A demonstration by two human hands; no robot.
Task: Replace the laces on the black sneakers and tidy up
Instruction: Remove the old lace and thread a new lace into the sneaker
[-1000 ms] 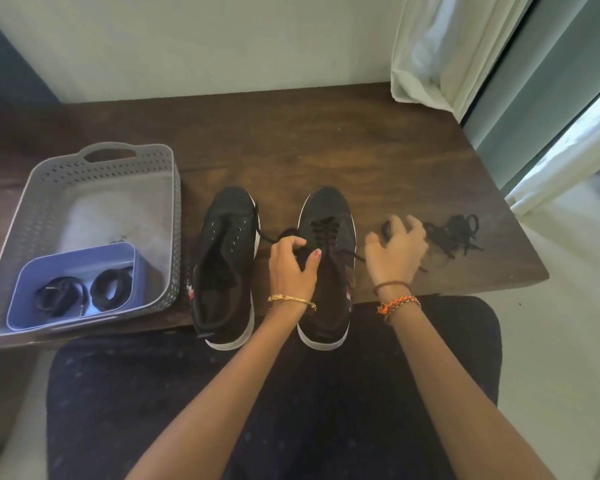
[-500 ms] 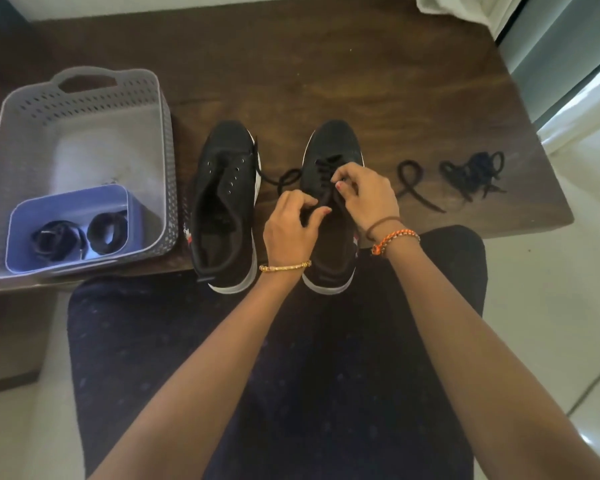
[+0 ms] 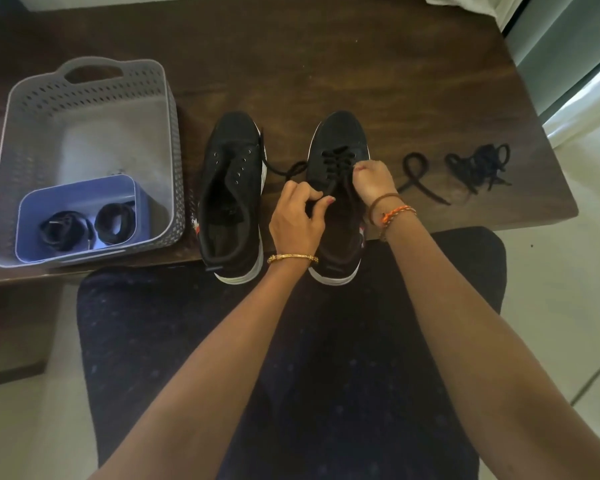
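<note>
Two black sneakers with white soles stand side by side on the dark wooden table (image 3: 361, 64). The left sneaker (image 3: 231, 188) has bare eyelets and no lace. The right sneaker (image 3: 338, 140) is partly laced with a black lace (image 3: 338, 161). My left hand (image 3: 293, 221) pinches the lace's left strand over the tongue. My right hand (image 3: 373, 180) grips the lace at the right eyelets. One loose end (image 3: 288, 169) trails left between the shoes, another loops right (image 3: 418, 176). A tangled black lace pile (image 3: 478, 164) lies farther right.
A grey perforated basket (image 3: 87, 81) stands at the table's left, holding a blue tub (image 3: 80, 195) with two coiled black laces (image 3: 87, 225). A white curtain (image 3: 465, 3) hangs at the back right. My lap in dark cloth (image 3: 291, 375) fills the foreground.
My right hand came off the table beside the shoe and took hold of the lace on the right sneaker. The head camera tilted down and closer.
</note>
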